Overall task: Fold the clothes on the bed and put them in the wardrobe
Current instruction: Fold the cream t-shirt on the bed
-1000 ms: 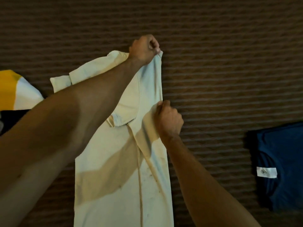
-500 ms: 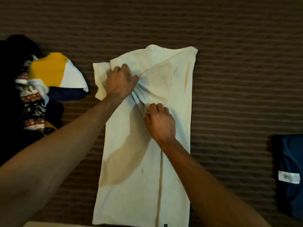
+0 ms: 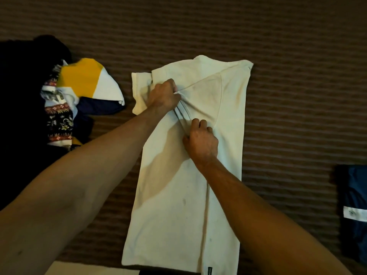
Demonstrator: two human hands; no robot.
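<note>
Shirt: cream shirt [image 3: 184, 205] lies lengthwise on the brown striped bed [image 3: 297, 96], its right side folded inward.
Left hand: left hand [image 3: 163, 95] has fingers curled into bunched cloth near the sleeve, likely drawing that side over.
Right hand: right hand [image 3: 200, 139] pinches the cloth near the collar, seemingly anchoring the fold.
Edges: shirt's right edge runs straight; the left sleeve sticks out.
Room: clothes pile [image 3: 65, 108] sits left; navy garment [image 3: 353, 211] well apart, right; bare cover between.

Shirt [image 3: 184, 205]: cream. Bedspread [image 3: 297, 76]: brown, striped. Left pile [image 3: 59, 116]: yellow-white, navy, floral-patterned pieces. Right garment [image 3: 355, 195]: navy, white label.
</note>
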